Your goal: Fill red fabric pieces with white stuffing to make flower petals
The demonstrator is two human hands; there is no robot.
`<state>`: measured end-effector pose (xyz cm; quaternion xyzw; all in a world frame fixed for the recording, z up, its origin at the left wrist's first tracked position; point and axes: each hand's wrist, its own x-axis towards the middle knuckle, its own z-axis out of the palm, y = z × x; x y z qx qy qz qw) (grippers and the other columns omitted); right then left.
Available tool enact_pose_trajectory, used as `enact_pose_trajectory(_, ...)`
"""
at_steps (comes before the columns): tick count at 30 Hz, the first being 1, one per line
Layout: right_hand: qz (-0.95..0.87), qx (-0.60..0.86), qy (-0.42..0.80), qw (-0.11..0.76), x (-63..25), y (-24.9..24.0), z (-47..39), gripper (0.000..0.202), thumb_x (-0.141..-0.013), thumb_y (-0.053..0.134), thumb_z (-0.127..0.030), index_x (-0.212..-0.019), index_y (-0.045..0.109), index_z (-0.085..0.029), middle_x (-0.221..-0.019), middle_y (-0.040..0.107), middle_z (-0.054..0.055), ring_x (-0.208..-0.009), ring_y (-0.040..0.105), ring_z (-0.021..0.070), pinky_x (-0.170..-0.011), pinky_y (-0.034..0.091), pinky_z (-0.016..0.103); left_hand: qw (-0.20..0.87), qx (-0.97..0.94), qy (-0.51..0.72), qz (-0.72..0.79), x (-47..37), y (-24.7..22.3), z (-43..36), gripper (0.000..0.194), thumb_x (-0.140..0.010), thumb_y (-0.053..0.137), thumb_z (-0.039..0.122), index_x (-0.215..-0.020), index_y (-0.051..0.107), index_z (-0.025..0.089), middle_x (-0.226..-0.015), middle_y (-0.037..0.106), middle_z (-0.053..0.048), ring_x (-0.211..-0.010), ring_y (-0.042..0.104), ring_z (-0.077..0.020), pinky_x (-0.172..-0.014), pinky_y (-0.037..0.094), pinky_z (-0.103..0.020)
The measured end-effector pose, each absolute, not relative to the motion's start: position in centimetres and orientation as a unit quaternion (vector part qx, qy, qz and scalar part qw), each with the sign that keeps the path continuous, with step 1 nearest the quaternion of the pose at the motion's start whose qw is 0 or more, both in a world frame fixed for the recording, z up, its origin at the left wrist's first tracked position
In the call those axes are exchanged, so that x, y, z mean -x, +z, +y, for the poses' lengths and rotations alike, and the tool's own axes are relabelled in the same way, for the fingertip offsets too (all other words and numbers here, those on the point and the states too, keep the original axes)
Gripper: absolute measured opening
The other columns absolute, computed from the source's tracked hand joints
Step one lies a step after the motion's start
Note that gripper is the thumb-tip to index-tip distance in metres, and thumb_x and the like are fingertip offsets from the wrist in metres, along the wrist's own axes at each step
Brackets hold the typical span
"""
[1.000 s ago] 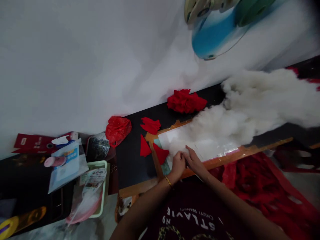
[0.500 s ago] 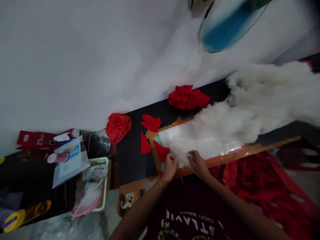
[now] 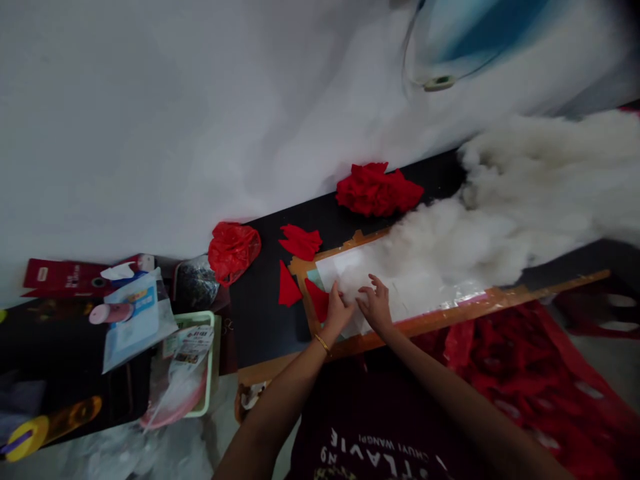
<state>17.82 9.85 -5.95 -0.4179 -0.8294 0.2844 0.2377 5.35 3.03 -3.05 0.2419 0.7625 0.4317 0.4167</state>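
Observation:
A tuft of white fibre stuffing (image 3: pixel 354 279) lies over the left end of a taped board (image 3: pixel 313 313). My left hand (image 3: pixel 339 312) is at the tuft's near edge, its thumb pointing up and the other fingers closed on the fluff, partly hidden. Just right of it, my right hand (image 3: pixel 379 307) holds its curved fingers apart above the stuffing. Beside my left hand lies a red fabric piece (image 3: pixel 317 300). Another red triangular piece (image 3: pixel 289 285) is further left on the black table (image 3: pixel 255 320).
A large heap of stuffing (image 3: pixel 540 193) spreads to the right. Red fabric piles (image 3: pixel 377 190) and a red plastic bag (image 3: pixel 234 252) sit along the wall side. A green basket (image 3: pixel 212 367) stands to the left. Red items fill a bag (image 3: pixel 525 373) below the table's right part.
Both hands have moved slightly up over the tuft. My right hand has shifted left, closer to my left hand, and its fingers have lifted and spread. The view has shifted a little.

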Motion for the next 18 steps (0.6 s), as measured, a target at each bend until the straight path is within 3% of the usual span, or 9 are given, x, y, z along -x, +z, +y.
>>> enact_pose_trajectory(2,-0.831,0.412,0.299,0.224,-17.9,-6.0,10.1,0.022,-0.081,0.055,-0.018,-0.101,0.063,-0.017,-0.155,0.024,0.016,-0.133,0.033,0.0334,-0.108,0.034,0.052,0.416,-0.25,0.416,0.769,-5.5,-2.9,3.5,0.076,-0.068,0.066,0.01,-0.14,0.043,0.019,-0.114,0.063,-0.01,-0.097,0.059,-0.0195,-0.092,0.047,-0.034)
enact_pose_trajectory(3,-0.828,0.41,0.316,0.212,-17.8,-6.1,10.3,0.022,-0.079,0.053,-0.015,-0.099,0.063,-0.017,-0.155,0.026,0.015,-0.135,0.032,0.033,-0.108,0.034,0.051,0.414,-0.253,0.408,0.773,-5.6,-2.9,3.8,0.073,-0.068,0.064,0.008,-0.137,0.045,0.018,-0.112,0.064,-0.01,-0.096,0.059,-0.0195,-0.092,0.047,-0.033)
enact_pose_trajectory(6,-0.814,0.402,0.382,0.173,-17.6,-6.7,11.1,0.025,-0.074,0.047,-0.01,-0.091,0.063,-0.019,-0.128,0.056,0.012,-0.126,0.043,0.0288,-0.105,0.039,0.047,0.399,-0.254,0.38,0.795,-6.0,-2.9,4.9,0.059,-0.07,0.059,0.003,-0.127,0.054,0.017,-0.104,0.066,-0.008,-0.093,0.06,-0.0189,-0.09,0.046,-0.032)
enact_pose_trajectory(9,-0.8,0.414,0.404,0.163,-17.5,-7.4,11.3,0.032,-0.072,0.042,-0.008,-0.094,0.063,-0.019,-0.102,0.065,0.009,-0.113,0.051,0.0261,-0.1,0.044,0.042,0.389,-0.24,0.345,0.82,-6.5,-3.2,5.8,0.041,-0.073,0.057,0.004,-0.112,0.059,0.017,-0.091,0.065,-0.004,-0.086,0.059,-0.017,-0.084,0.046,-0.03)
enact_pose_trajectory(11,-0.789,0.435,0.4,0.169,-17.6,-7.7,11.0,0.042,-0.073,0.04,-0.009,-0.109,0.061,-0.017,-0.108,0.063,0.012,-0.111,0.052,0.0262,-0.1,0.044,0.043,0.387,-0.235,0.332,0.827,-6.7,-3.4,5.9,0.027,-0.075,0.057,0.006,-0.099,0.06,0.017,-0.083,0.062,-0.002,-0.079,0.057,-0.0157,-0.079,0.045,-0.028)
enact_pose_trajectory(13,-0.789,0.44,0.394,0.17,-17.8,-7.6,10.5,0.057,-0.075,0.041,-0.012,-0.131,0.05,-0.014,-0.124,0.058,0.015,-0.118,0.05,0.0278,-0.103,0.042,0.046,0.388,-0.233,0.321,0.832,-6.9,-3.7,5.9,0.015,-0.077,0.055,0.007,-0.087,0.059,0.017,-0.077,0.06,0.0,-0.073,0.054,-0.0145,-0.075,0.044,-0.027)
enact_pose_trajectory(16,-0.823,0.408,0.368,0.143,-18.2,-6.7,9.6,0.078,-0.078,0.048,-0.022,-0.151,0.022,-0.011,-0.149,0.039,0.019,-0.134,0.038,0.0327,-0.107,0.037,0.053,0.399,-0.236,0.303,0.832,-6.9,-4.0,5.8,0.011,-0.078,0.052,0.008,-0.077,0.057,0.017,-0.069,0.057,0.002,-0.067,0.051,-0.0132,-0.07,0.043,-0.026)
enact_pose_trajectory(18,-0.856,0.386,0.327,0.108,-18.2,-6.1,9.2,0.085,-0.079,0.053,-0.028,-0.154,0.016,-0.012,-0.158,0.024,0.021,-0.14,0.03,0.0375,-0.106,0.037,0.056,0.414,-0.246,0.295,0.825,-6.8,-4.3,5.8,0.012,-0.077,0.052,0.008,-0.073,0.057,0.017,-0.067,0.058,0.001,-0.066,0.051,-0.0134,-0.069,0.044,-0.026)
